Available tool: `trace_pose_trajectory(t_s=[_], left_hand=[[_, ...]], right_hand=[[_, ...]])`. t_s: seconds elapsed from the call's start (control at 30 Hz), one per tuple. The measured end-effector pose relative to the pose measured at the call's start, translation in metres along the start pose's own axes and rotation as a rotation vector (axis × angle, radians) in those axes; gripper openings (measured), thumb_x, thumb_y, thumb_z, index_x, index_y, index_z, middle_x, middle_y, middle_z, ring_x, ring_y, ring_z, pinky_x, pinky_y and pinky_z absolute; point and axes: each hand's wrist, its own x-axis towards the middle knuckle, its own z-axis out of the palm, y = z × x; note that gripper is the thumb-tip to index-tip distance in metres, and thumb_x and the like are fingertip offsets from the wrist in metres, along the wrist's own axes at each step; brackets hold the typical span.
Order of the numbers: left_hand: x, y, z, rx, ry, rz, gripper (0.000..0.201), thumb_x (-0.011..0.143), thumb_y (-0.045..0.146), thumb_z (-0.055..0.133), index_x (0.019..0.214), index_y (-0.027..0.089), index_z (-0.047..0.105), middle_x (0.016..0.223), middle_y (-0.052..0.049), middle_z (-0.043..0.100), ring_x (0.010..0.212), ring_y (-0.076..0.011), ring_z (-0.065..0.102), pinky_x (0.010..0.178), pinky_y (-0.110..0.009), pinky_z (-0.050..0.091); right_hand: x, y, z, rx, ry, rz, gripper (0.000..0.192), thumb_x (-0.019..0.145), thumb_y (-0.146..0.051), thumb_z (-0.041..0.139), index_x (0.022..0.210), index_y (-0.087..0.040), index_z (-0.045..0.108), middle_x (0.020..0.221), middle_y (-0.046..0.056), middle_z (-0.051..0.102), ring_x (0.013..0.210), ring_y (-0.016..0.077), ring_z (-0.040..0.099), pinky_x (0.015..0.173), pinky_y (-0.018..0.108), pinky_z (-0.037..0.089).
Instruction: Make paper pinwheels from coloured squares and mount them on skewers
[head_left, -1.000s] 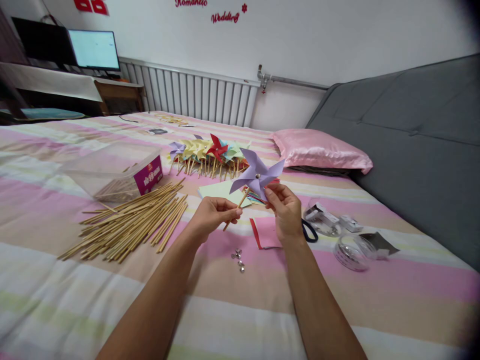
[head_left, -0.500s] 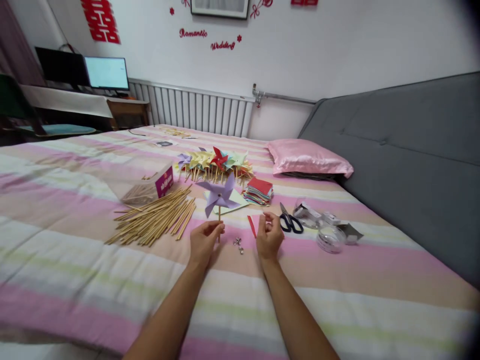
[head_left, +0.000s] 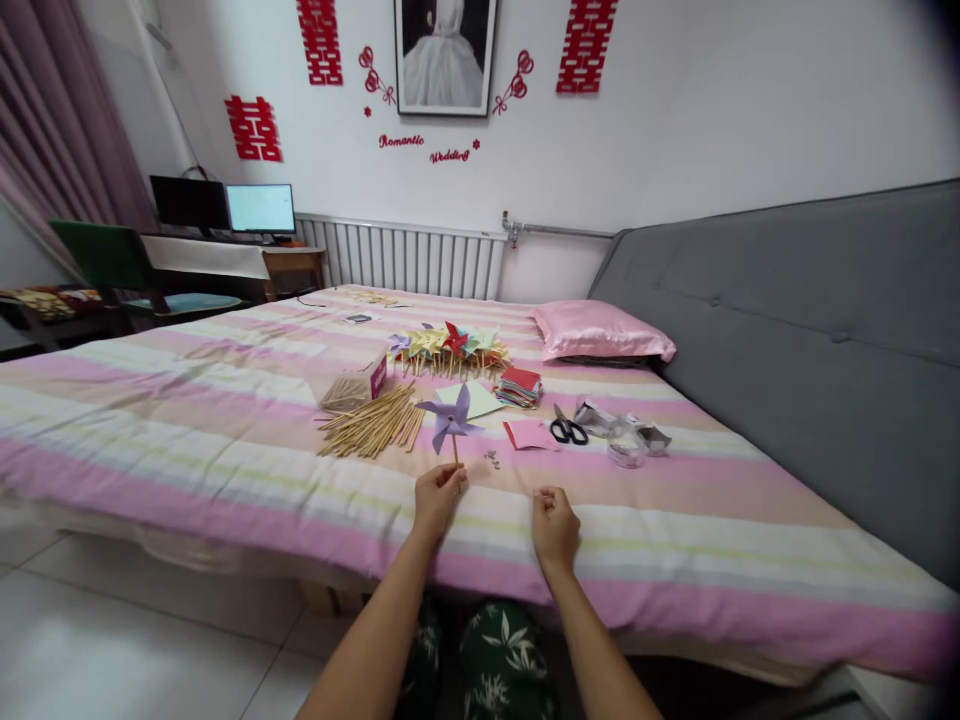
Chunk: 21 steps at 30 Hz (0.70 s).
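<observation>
Near the front edge of the bed, striped in pink, cream and pale green: left hand closed around the wooden stick of a purple paper pinwheel, held upright just above the cover. Right hand beside it, a little apart, loosely curled into a soft fist with nothing visible in it, resting on or just over the cover (contact hard to tell).

Toward the middle of the bed, beyond the pinwheel: a loose pile of wooden sticks, and behind it a clear plastic box with a magenta label. Further back, a row of finished pinwheels in yellow, red, green and purple. Right of those, a stack of coloured paper squares; nearer, a pale green sheet, a pink sheet, black-handled scissors and some clear packets. A few small metal pins on the cover just past the hands. At the far right corner, against the grey headboard, a pink satin pillow.
</observation>
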Motion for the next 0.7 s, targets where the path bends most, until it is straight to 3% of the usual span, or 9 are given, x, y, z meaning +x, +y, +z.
trace_pose_trajectory(t_s=[0.17, 0.7], left_hand=[[-0.0017, 0.0013, -0.0007, 0.05, -0.071, -0.031, 0.028, 0.053, 0.031, 0.073, 0.072, 0.011, 0.072, 0.061, -0.006, 0.067, 0.058, -0.0152, 0.058, 0.059, -0.026, 0.045], [0.004, -0.0072, -0.0033, 0.152, -0.088, -0.005, 0.026, 0.057, 0.035, 0.07, 0.068, 0.012, 0.071, 0.058, -0.004, 0.065, 0.056, -0.0144, 0.055, 0.056, -0.024, 0.042]], right_hand=[[-0.0081, -0.0045, -0.0016, -0.115, -0.016, -0.02, 0.018, 0.082, -0.028, 0.044, 0.086, -0.019, 0.059, 0.073, 0.003, 0.066, 0.066, 0.0172, 0.055, 0.055, 0.024, 0.029], [-0.0091, -0.0075, 0.0062, -0.26, 0.018, -0.084, 0.012, 0.083, -0.023, 0.047, 0.084, -0.018, 0.058, 0.071, 0.001, 0.061, 0.061, 0.0128, 0.049, 0.053, 0.024, 0.021]])
